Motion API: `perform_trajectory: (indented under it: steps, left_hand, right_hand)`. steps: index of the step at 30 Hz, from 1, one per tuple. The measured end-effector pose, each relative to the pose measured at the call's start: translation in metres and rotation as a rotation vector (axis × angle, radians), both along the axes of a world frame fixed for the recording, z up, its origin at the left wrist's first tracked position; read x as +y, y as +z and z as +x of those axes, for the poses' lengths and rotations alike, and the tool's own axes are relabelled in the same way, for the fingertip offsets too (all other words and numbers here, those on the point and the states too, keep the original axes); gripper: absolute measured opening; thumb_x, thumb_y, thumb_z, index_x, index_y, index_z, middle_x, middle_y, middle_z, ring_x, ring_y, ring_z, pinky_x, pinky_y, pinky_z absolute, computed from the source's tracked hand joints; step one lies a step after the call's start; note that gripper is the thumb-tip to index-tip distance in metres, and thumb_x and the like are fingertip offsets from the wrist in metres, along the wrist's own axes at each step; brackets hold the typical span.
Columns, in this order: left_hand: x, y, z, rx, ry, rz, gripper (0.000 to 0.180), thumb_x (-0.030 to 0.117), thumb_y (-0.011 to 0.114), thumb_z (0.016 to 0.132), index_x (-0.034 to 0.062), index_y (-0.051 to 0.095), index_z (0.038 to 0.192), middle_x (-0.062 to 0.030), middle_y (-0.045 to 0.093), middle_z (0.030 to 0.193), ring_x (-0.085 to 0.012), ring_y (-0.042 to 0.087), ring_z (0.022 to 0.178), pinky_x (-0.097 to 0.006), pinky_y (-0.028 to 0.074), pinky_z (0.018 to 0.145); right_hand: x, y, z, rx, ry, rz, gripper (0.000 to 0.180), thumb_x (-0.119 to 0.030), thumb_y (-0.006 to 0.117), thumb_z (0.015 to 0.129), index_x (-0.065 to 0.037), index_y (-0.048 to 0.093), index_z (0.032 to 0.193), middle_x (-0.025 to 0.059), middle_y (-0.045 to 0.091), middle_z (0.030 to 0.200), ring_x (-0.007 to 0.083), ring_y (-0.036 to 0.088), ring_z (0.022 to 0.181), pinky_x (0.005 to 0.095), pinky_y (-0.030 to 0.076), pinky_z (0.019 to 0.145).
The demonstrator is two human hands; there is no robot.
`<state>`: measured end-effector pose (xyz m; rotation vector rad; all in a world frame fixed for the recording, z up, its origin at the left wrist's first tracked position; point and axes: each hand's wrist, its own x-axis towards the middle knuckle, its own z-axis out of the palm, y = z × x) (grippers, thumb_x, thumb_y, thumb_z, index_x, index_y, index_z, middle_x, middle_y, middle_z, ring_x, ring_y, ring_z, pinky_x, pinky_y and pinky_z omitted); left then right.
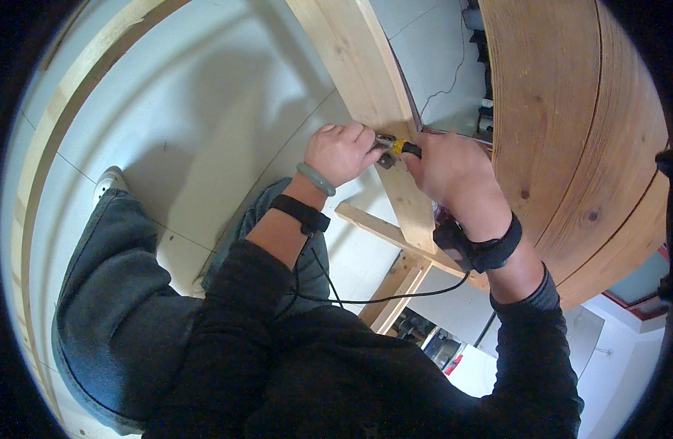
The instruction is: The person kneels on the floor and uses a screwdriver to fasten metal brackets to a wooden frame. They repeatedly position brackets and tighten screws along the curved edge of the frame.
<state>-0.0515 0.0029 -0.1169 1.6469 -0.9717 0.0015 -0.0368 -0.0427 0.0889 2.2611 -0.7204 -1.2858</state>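
My right hand (pixel 457 172) is closed round the yellow and black handle of a screwdriver (pixel 403 147). The tool points left, toward the fingers of my left hand (pixel 340 154). Those fingers are pinched at the tool's metal end, beside a small dark metal piece (pixel 386 161) at the edge of a pale wooden beam (pixel 351 55). Whether the left fingers grip the shaft, the metal piece or a screw is hidden. A green bangle (pixel 316 179) circles my left wrist, and each forearm wears a black strap.
A broad brown plank panel (pixel 548 110) rises close on the right. Crosspieces (pixel 387 230) join the beam below my hands, and a pale curved-looking wooden rail (pixel 40 146) runs along the left. One black cable (pixel 395 298) hangs between my wrists. Tools (pixel 442 351) lie at the lower right.
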Motion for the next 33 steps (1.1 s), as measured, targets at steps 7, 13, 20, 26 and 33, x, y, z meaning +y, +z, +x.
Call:
perform_trajectory:
  steps: [7, 13, 20, 26, 33]
  left_hand:
    - [-0.004, -0.007, -0.002, -0.052, -0.081, 0.100, 0.031, 0.039, 0.065, 0.071, 0.0111, 0.057, 0.082, -0.0048, 0.057, 0.079, -0.0231, 0.060, 0.070, -0.036, 0.047, 0.065]
    - [-0.006, -0.004, -0.002, -0.068, -0.024, 0.058, 0.028, 0.038, 0.067, 0.069, 0.0126, 0.057, 0.074, -0.0028, 0.054, 0.073, -0.0205, 0.059, 0.062, -0.033, 0.046, 0.060]
    - [-0.005, 0.002, 0.004, -0.078, 0.035, -0.018, 0.026, 0.037, 0.066, 0.068, 0.0130, 0.058, 0.072, -0.0027, 0.053, 0.071, -0.0194, 0.059, 0.060, -0.033, 0.045, 0.059]
    - [-0.004, 0.001, 0.002, -0.026, -0.031, 0.021, 0.030, 0.040, 0.067, 0.068, 0.0141, 0.059, 0.080, -0.0024, 0.054, 0.077, -0.0216, 0.061, 0.066, -0.035, 0.049, 0.061]
    - [0.008, 0.011, 0.013, 0.124, -0.045, -0.009, 0.031, 0.035, 0.067, 0.071, 0.0146, 0.060, 0.093, -0.0038, 0.055, 0.086, -0.0223, 0.059, 0.074, -0.036, 0.045, 0.069]
  right_hand:
    - [0.001, -0.002, -0.020, -0.105, -0.092, -0.050, 0.030, -0.032, 0.053, 0.084, -0.007, 0.062, 0.097, 0.0191, 0.064, 0.084, 0.0341, 0.062, 0.083, 0.0428, 0.050, 0.075]
    - [0.000, 0.001, -0.021, -0.149, -0.126, -0.001, 0.030, -0.033, 0.053, 0.084, -0.005, 0.063, 0.093, 0.0194, 0.064, 0.084, 0.0345, 0.062, 0.083, 0.0430, 0.049, 0.075]
    - [0.004, 0.005, -0.020, -0.115, -0.213, -0.024, 0.035, -0.035, 0.051, 0.085, -0.004, 0.064, 0.093, 0.0209, 0.064, 0.087, 0.0352, 0.062, 0.085, 0.0428, 0.050, 0.077]
    - [-0.003, 0.005, -0.025, -0.132, -0.178, -0.005, 0.036, -0.036, 0.050, 0.086, -0.004, 0.064, 0.093, 0.0217, 0.063, 0.090, 0.0355, 0.062, 0.086, 0.0427, 0.050, 0.079]
    - [0.006, 0.006, -0.044, -0.220, -0.102, -0.056, 0.037, -0.038, 0.051, 0.086, -0.008, 0.059, 0.106, 0.0172, 0.065, 0.085, 0.0336, 0.063, 0.082, 0.0431, 0.052, 0.069]
